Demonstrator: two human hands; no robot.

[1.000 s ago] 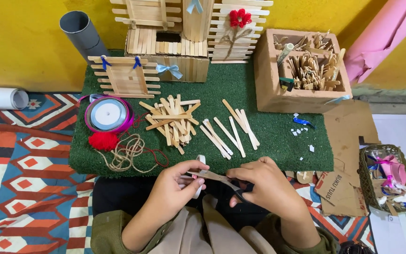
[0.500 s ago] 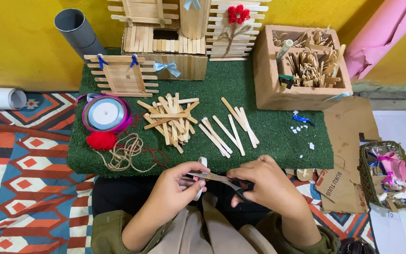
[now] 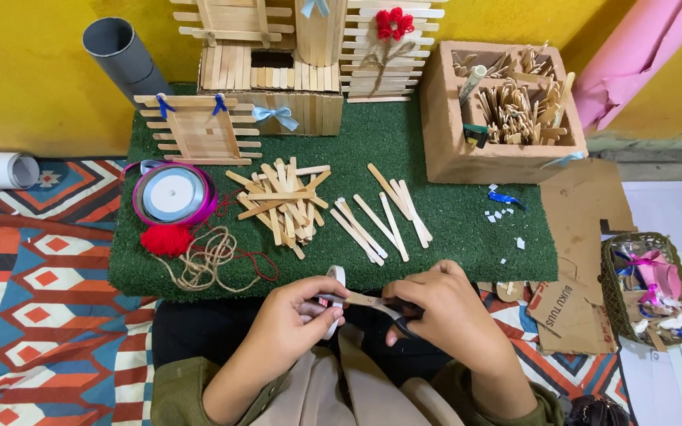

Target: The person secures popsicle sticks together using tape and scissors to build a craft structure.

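The green turf mat (image 3: pixel 436 150) is your landmark; it covers the worktop and keeps loose pieces from sliding. Along its far edge stands the craft-stick house (image 3: pixel 278 71), set back so the near half stays free for work. At the mat's far right corner sits the cardboard box (image 3: pixel 467 162), divided into compartments: they hold upright bundles of wooden sticks and shaped offcuts, sorted and within your reach. Off the mat's right edge, a small wicker basket (image 3: pixel 617 276) holds pink and purple ribbon scraps. On the mat's left part lies a ribbon spool (image 3: pixel 174 194), with a red pompom (image 3: pixel 166 240) and a tangle of twine (image 3: pixel 211 264) just beside it. In the mat's middle you have a heap of craft sticks (image 3: pixel 278 201), and a looser row to its right.

Just off the mat's near edge, over your lap, your left hand (image 3: pixel 297 319) pinches a roll of white tape (image 3: pixel 335 304) with curled fingers. Your right hand (image 3: pixel 444 312) has its fingers closed around scissors (image 3: pixel 372 302), whose blades point at the tape.
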